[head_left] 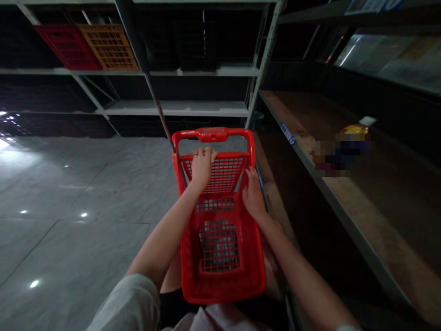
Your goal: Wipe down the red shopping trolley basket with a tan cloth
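A red plastic shopping cart with latticed panels stands right in front of my body, its handle at the far end. My left hand is closed on a small beige cloth, pressed against the top edge of the cart's upright lattice panel. Most of the cloth is hidden under the fingers. My right hand lies along the cart's right side near the rim, fingers stretched out and a little apart. Through the grid at the bottom of the basket the floor shows.
On the wooden shelf to the right lies a bottle with yellow contents and a white cap, partly blurred. Metal racks stand ahead, holding a red crate and an orange crate. Grey tiled floor stretches left.
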### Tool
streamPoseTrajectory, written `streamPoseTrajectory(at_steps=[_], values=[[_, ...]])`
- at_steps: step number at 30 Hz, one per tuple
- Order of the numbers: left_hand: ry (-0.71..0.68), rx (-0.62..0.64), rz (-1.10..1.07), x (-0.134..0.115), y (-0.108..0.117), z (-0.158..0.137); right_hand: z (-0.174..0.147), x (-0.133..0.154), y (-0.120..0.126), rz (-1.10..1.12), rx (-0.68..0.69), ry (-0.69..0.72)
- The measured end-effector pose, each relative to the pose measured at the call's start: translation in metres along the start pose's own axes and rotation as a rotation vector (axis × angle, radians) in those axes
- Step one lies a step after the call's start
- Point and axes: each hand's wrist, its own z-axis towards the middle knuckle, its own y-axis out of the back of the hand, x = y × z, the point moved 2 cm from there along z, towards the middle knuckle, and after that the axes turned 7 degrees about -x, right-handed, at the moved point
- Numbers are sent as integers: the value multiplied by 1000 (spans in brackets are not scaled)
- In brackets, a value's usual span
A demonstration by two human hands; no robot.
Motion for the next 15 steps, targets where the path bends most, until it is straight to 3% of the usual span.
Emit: streamPoseTrajectory(at_steps=[4, 7, 11, 13, 15], values=[[-266, 175, -174, -72, -56, 12, -10, -21, -16, -17, -72, -160], [-395, 257, -234, -110, -76, 2, -10, -32, -23, 3, -33, -194], [-646, 339, -178, -116, -76, -10, -12, -38, -25, 33, -49, -196], [-722, 364, -170, -113, -77, 6, -15, -39, -24, 47, -59, -194], [-678, 323, -173, -114, -83, 43, -18, -37, -22, 58, -73, -186]])
